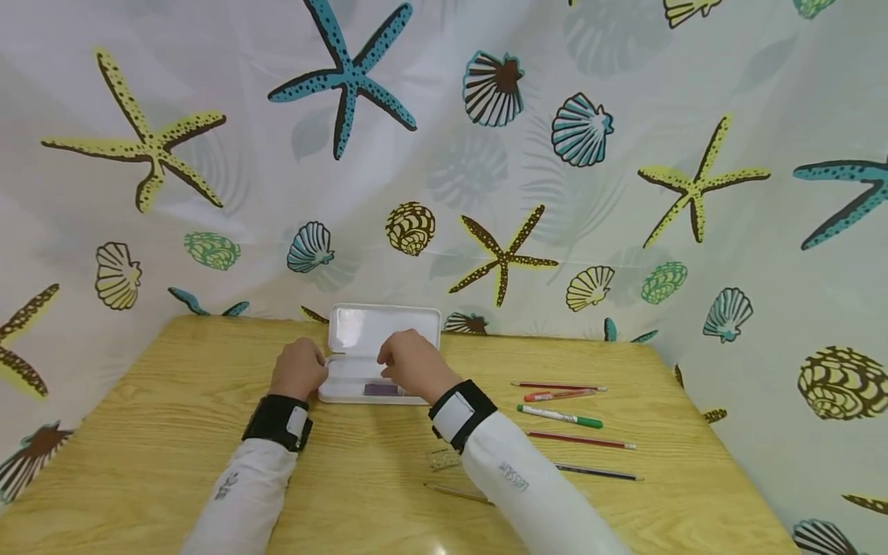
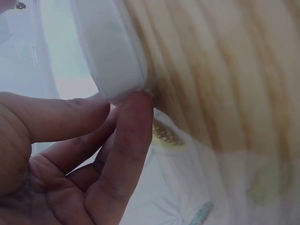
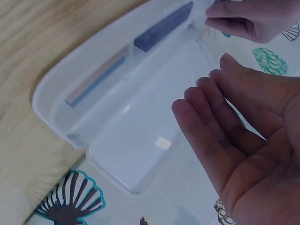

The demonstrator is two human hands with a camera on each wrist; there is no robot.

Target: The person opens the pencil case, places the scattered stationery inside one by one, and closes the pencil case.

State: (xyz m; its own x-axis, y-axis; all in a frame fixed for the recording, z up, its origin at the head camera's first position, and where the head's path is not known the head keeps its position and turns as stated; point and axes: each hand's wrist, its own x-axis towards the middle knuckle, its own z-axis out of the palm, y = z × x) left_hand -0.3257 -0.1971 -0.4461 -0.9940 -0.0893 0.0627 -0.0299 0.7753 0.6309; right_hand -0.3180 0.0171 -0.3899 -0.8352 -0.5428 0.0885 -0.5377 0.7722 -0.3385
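The case (image 1: 341, 399) is pinched at one end by the fingers of the left hand (image 1: 300, 370). Over it, the right hand (image 1: 419, 365) is held, fingers loosely bent; a purple strip (image 1: 381, 390) is contained below them, and pens (image 1: 559, 416) are laid to their right on the counter (image 1: 173, 432).

I read the pencil case (image 1: 361, 339), near the far edge of the desk (image 1: 173, 401), as smooth, glossy white plastic. The desk shows me wood grain with slight sheen; toward its right edge, the green-capped marker (image 1: 559, 416) looks smooth plastic.
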